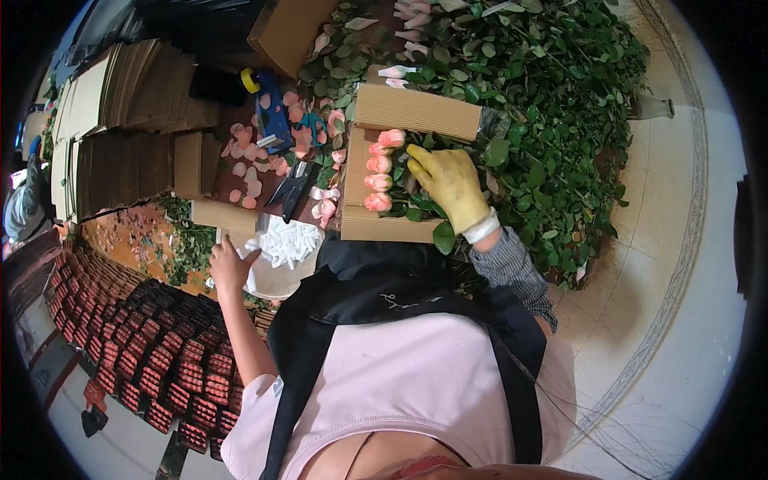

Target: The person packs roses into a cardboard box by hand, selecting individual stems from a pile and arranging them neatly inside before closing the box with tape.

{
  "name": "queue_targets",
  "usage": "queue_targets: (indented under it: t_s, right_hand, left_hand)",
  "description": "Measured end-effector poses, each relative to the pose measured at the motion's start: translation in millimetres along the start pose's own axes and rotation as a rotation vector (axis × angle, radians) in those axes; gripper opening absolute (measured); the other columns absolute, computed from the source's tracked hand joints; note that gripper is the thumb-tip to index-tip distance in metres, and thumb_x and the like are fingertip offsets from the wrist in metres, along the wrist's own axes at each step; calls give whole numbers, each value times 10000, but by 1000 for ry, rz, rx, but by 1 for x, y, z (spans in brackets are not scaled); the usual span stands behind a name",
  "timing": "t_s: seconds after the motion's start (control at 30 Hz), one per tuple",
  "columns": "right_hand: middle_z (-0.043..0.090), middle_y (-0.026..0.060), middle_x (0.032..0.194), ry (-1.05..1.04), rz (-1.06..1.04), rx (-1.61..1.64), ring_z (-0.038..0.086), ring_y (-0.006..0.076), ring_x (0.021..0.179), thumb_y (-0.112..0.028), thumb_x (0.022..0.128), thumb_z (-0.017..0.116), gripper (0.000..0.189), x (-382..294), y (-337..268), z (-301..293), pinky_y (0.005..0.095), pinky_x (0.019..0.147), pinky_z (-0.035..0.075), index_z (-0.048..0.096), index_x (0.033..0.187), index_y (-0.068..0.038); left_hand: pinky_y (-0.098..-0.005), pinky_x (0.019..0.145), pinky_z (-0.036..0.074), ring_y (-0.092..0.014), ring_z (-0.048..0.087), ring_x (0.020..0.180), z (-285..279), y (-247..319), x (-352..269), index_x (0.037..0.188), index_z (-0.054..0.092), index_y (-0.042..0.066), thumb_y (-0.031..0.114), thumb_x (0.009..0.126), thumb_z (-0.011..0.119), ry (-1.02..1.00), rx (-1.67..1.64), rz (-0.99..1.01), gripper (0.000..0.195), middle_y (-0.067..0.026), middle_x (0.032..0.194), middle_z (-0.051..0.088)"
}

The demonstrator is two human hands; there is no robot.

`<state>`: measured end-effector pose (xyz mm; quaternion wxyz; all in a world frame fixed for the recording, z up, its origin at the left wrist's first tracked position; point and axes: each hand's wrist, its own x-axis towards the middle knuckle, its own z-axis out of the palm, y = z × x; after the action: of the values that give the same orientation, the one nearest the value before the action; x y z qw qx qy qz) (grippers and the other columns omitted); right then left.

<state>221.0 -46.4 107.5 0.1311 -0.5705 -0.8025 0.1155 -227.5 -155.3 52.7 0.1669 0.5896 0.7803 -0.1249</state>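
My left hand (pixel 231 264), bare, is at the left rim of a round bowl (pixel 273 289) that holds many small white cylindrical pieces (pixel 291 240). Its thumb is spread from the fingers; no object shows in it. My right hand (pixel 447 183), in a yellow glove, lies over leafy stems just right of a row of pink roses (pixel 378 181). Its fingertips point at the upper blooms; whether it grips a stem is hidden. The roses lie with heads to the left in an open corrugated cardboard box (pixel 393 229), its raised flap (pixel 417 111) above them.
Heaped leafy rose stems (pixel 540 132) cover the upper right. Scissors or pruners with black handles (pixel 294 191), loose petals (pixel 243 141) and a blue tape dispenser (pixel 273 114) lie left of the box. Farther left are cardboard stacks (pixel 114 174) and many packed rose trays (pixel 180 372). Another person stands far left.
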Motion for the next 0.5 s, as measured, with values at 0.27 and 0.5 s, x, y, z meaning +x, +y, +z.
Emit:
queue_targets:
  t_s: [0.27,0.5]
  right_hand:
    - [681,129,764,-173,-16,91,667,336,737,-250,860,721,232,-7,-31,-14,452,682,520,663,1000,-75]
    - [742,120,939,-569,71,-147,725,277,889,-496,855,695,400,0,-42,-3,410,745,554,691,960,-110]
  left_hand:
    - [-366,665,520,-334,677,701,-48,209,29,1004,707,-18,174,935,654,-63,-878,436,211,-194,802,692]
    - [-466,766,529,-409,672,896,-24,235,35,1059,715,21,109,937,579,81,-686,618,202,-206,996,696]
